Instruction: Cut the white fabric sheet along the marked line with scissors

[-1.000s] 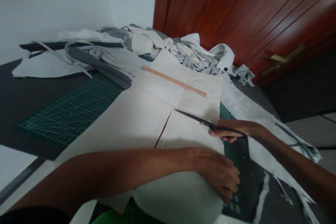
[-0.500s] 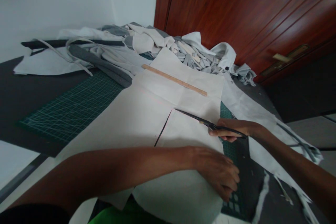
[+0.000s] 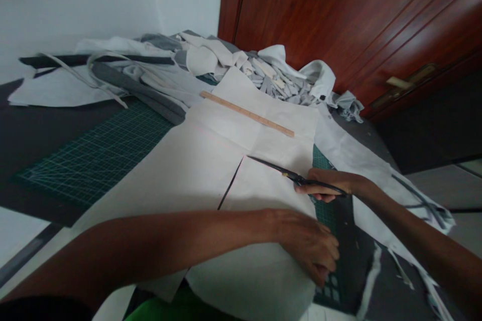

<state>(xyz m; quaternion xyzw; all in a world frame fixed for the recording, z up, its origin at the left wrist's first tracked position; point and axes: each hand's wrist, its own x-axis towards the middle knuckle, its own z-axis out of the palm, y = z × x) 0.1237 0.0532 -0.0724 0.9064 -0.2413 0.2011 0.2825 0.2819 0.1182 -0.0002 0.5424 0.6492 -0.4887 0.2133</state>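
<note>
A large white sheet [image 3: 176,160], shaped like a garment piece, lies across the table; cloth or paper, I cannot tell. A dark slit runs down its middle along a thin red line. In my right hand [image 3: 320,185] is a pair of black scissors [image 3: 299,178]. Their blades look closed together, tips at the top of the slit, lying along a second red line. My left hand [image 3: 311,246] rests across the sheet's right part with its fingers curled round the right edge. My left forearm hides the slit's middle. A wooden ruler [image 3: 246,114] lies on the sheet's upper part.
Green cutting mats [image 3: 101,153] show left and right of the sheet. Heaped grey and white cloth scraps [image 3: 278,77] stand at the back, against a red-brown door [image 3: 339,20]. More white cloth [image 3: 354,150] and thin strips lie on the right.
The whole view has shifted slightly, so everything appears a little further left. Both hands, the scissors and the sheet keep nearly the same places relative to each other.
</note>
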